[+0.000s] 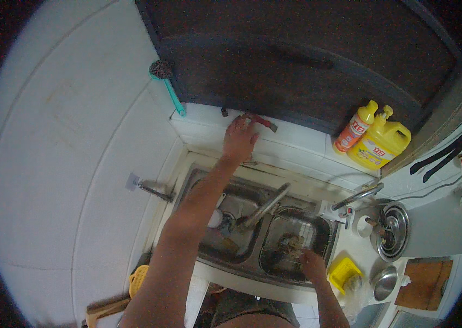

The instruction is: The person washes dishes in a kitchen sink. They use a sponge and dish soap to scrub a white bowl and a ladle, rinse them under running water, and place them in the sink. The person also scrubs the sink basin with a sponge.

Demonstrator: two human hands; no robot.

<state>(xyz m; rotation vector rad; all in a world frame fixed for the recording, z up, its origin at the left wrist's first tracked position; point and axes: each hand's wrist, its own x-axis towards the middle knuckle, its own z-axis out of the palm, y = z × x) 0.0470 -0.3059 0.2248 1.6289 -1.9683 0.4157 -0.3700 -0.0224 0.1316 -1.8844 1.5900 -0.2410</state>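
My left hand (240, 139) reaches over the back of the sink to the white tiled ledge, its fingers at a small red-handled tool (263, 122); whether they grip it cannot be told. Below that arm lies the left basin (235, 242) of a steel double sink, holding a white round item (215, 218) and other blurred things. My right hand (312, 262) is at the near right side of the right basin (272, 262), its fingers bent beside a brownish clump (292, 244) near the drain. What that hand holds, if anything, is unclear.
Two yellow detergent bottles (372, 151) stand on the ledge at right. A steel faucet (270, 205) arches over the sink. Right of it are steel bowls (386, 283), a yellow basket (343, 272) and a white cup (363, 226). A green-handled scrubber (173, 96) hangs at upper left.
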